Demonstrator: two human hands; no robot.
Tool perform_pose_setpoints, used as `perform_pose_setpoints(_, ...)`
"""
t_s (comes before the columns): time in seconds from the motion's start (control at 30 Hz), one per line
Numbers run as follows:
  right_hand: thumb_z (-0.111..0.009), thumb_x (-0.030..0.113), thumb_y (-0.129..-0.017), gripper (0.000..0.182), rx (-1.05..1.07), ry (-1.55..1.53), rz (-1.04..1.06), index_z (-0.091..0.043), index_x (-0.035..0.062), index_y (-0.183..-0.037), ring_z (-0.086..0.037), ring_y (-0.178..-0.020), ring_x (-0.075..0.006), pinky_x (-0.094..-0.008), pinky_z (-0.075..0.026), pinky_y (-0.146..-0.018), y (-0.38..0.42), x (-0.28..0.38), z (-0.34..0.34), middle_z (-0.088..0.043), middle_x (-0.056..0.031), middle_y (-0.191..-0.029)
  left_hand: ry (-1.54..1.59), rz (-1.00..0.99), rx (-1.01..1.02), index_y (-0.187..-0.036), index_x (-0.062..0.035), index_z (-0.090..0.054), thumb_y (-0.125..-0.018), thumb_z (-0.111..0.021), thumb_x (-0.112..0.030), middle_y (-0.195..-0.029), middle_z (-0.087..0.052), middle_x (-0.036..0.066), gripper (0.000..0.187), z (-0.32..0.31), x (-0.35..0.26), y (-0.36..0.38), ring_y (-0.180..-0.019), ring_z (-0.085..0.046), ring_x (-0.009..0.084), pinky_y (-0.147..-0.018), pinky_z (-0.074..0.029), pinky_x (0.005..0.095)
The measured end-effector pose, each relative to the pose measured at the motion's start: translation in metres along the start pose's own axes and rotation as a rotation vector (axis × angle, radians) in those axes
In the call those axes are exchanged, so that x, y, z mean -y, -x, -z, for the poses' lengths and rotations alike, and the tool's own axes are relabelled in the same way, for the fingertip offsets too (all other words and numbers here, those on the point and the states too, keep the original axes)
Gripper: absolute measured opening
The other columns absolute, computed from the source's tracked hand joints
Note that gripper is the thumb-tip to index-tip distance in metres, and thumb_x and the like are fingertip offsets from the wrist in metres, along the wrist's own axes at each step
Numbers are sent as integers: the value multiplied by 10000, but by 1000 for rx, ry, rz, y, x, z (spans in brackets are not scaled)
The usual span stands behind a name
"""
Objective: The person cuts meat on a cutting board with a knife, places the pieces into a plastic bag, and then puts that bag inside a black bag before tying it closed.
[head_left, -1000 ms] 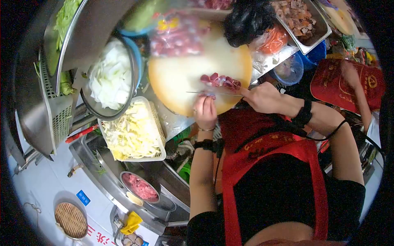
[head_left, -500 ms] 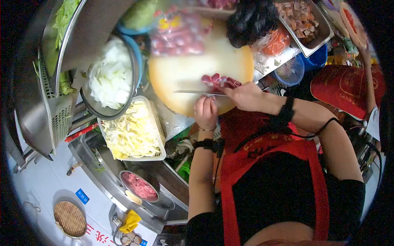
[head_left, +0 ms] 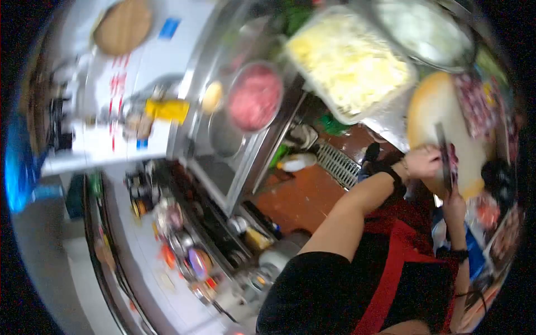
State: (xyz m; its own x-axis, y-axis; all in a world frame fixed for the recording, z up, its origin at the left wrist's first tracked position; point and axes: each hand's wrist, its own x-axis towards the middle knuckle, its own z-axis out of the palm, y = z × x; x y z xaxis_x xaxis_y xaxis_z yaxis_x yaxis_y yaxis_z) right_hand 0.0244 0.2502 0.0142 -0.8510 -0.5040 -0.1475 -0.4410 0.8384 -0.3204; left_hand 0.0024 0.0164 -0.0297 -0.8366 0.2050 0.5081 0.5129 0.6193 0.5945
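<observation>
On the round cutting board [head_left: 432, 111] at the right, a knife [head_left: 446, 156] stands with its blade across the surface. My right hand [head_left: 454, 207] is wrapped round its handle. On the near side of the blade is my left hand [head_left: 421, 162], its fingers curled and blurred; what they hold, if anything, is hidden. Dark red meat [head_left: 453, 161] shows just beyond the blade, partly covered by it. A bag of pinkish pieces [head_left: 474, 106] lies on the far part of the board.
Beside the board are a basket of shredded pale yellow vegetable [head_left: 352, 67] and a bowl of white slices [head_left: 421, 30]. A bowl of minced meat [head_left: 255, 96] stands on the metal counter. A drain grate [head_left: 338, 164] lies in the reddish floor. Shelves with several containers [head_left: 181, 243] are at lower left.
The view has swung sharply left, so board and hands now appear at the right edge, and floor and shelves have come into view. The knife stays in my right hand.
</observation>
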Motion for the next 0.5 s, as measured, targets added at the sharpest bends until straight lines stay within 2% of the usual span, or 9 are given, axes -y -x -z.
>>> perform_pose_setpoints(0.03,-499,179,-858,518,269,17,-235,-333,20,-1321,-574,-768,-442,-489,-459,-675,-12,18,17,-596,-279,-856,-47,-54,114,-750,-93,-575,-638,-594,-275,-874,-541,84,215,-11,6,1,-840,-530,262,-732,-458,367)
perform_pose_setpoints(0.1,-503,188,-858,524,293,-16,-208,-328,18,-1322,-550,-870,-445,-476,-443,-747,-23,34,34,-570,-285,-967,-184,-97,112,-766,-79,-580,-652,-584,-271,-913,-527,115,224,24,-15,-1,-894,-503,270,-802,-432,364)
perform_pose_setpoints(0.13,-507,197,-859,531,304,-67,-259,-322,16,-1323,-526,-972,-448,-463,-427,-819,-22,37,38,-544,-290,-1079,-50,-88,-112,-781,-79,-584,-649,-581,-269,-926,-532,105,231,-7,-2,7,-921,-497,272,-814,-435,367)
perform_pose_setpoints(0.17,-503,203,-865,525,226,-91,-155,-322,15,-1320,-492,-1036,-441,-449,-403,-863,-15,3,15,-503,-279,-1155,189,40,-12,-785,-81,-579,-645,-583,-265,-944,-538,105,231,6,-17,2,-956,-496,275,-839,-432,368)
perform_pose_setpoints(0.2,-499,210,-870,519,139,-116,-58,-322,14,-1318,-458,-1100,-435,-435,-379,-907,-16,-29,6,-462,-268,-1232,-287,-111,-34,-788,-88,-572,-640,-587,-263,-935,-536,105,230,23,-33,0,-944,-503,281,-825,-439,375)
perform_pose_setpoints(0.23,-491,204,-879,514,243,-214,-178,-314,-9,-1312,-472,-1085,-430,-431,-385,-901,-21,7,33,-477,-274,-1206,-240,-72,-122,-786,-92,-570,-642,-591,-264,-932,-535,104,225,13,-29,6,-931,-508,288,-808,-445,376)
perform_pose_setpoints(0.3,-491,193,-880,512,202,-146,-83,-313,-22,-1309,-481,-1081,-418,-419,-389,-898,-31,-30,7,-476,-279,-1204,-212,-29,-222,-784,-97,-567,-645,-594,-265,-929,-534,103,220,-27,-13,8,-919,-512,294,-791,-451,376)
perform_pose_setpoints(0.4,-495,188,-881,514,113,-165,69,-315,-58,-1295,-503,-1062,-391,-399,-391,-896,-28,-69,0,-485,-293,-1187,63,111,-186,-787,-110,-571,-658,-596,-261,-940,-536,101,200,-52,-1,4,-897,-524,301,-753,-465,376)
perform_pose_setpoints(0.5,-496,194,-884,514,122,-222,-54,-319,-54,-1298,-516,-1039,-378,-371,-414,-866,-29,-70,9,-479,-288,-1202,117,183,-104,-790,-111,-569,-671,-596,-261,-924,-548,113,194,-38,-9,-1,-893,-535,307,-734,-473,379)
